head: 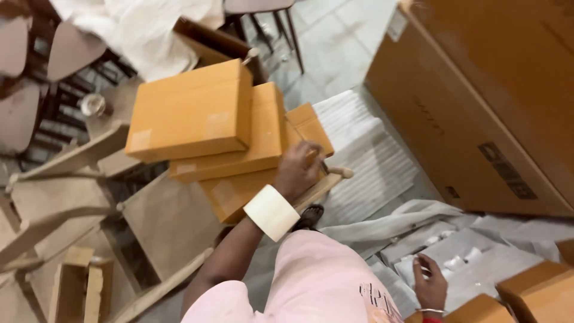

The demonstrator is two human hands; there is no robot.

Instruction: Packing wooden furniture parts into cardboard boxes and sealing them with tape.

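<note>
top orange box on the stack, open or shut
Shut: the top orange box has its flaps flat and closed, lying on two more boxes the left hand touches.

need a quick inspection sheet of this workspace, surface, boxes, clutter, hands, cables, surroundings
surface: wooden chair seat bearing the stack; grey tiled floor beyond.
job's things: three flat orange boxes stacked unevenly on the chair.
clutter: white foam sheets on the floor, white tray of small white parts, more orange boxes at lower right.
grippers: left hand rests on the lowest box, with a wide white cuff on its wrist; right hand is at the white tray, grip unclear.
cables: nothing seen.
surroundings: large brown carton at right, white cloth over chairs at top left.
</note>
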